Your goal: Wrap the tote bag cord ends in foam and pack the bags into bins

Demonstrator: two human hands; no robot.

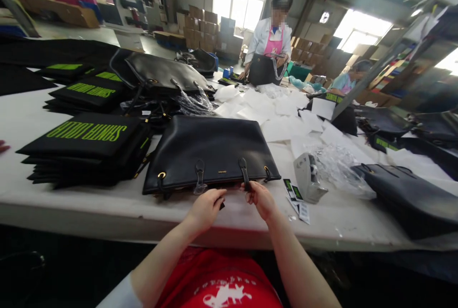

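Observation:
A black handbag [214, 150] lies flat on the table before me, its opening edge toward me, with gold eyelets and two handle tabs on its face. My right hand [263, 199] is closed at the bag's right handle [244, 174], thumb and fingers pinching its near end. Just left of it, my left hand [205, 208] has its fingers pressed together by the bag's edge. A small dark piece [222, 205] shows at those fingertips; its kind is unclear.
Left of the bag stands a stack of black pouches [86, 138] with green lettering. To the right are a grey tag or tape dispenser [309, 179], small printed tags [293, 191], crumpled plastic [339, 164] and another black bag [411, 193]. A co-worker [270, 36] stands across the table.

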